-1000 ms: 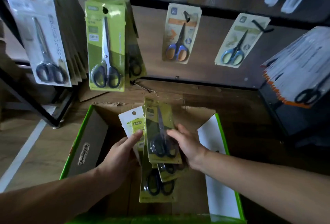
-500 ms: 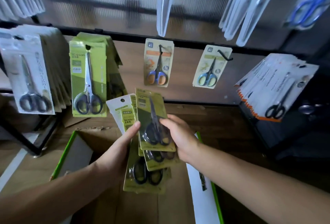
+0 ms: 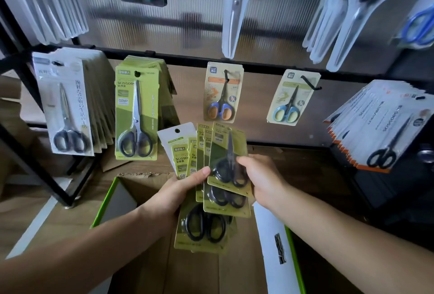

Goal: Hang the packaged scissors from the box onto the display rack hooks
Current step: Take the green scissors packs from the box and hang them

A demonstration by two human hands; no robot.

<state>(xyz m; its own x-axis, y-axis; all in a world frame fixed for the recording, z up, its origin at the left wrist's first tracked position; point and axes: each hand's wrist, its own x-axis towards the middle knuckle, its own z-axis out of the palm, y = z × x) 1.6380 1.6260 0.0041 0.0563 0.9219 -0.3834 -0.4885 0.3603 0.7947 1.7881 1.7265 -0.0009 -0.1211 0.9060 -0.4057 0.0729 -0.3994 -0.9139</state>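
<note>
While the left hand (image 3: 178,195) clasps the fanned packs (image 3: 204,242), the right hand (image 3: 263,178) pinches the front pack (image 3: 229,150); slid free squarely, its hole should meet the green stack's (image 3: 136,115) hook (image 3: 137,73).

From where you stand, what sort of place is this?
Most likely a shop or stockroom being restocked: a display rack hung with packaged scissors on hooks, a fan of matching packs held up, and an open cardboard box below.

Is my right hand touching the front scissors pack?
Touching. The head view shows the right hand pinching the front scissors pack, thumb on its face.
</note>
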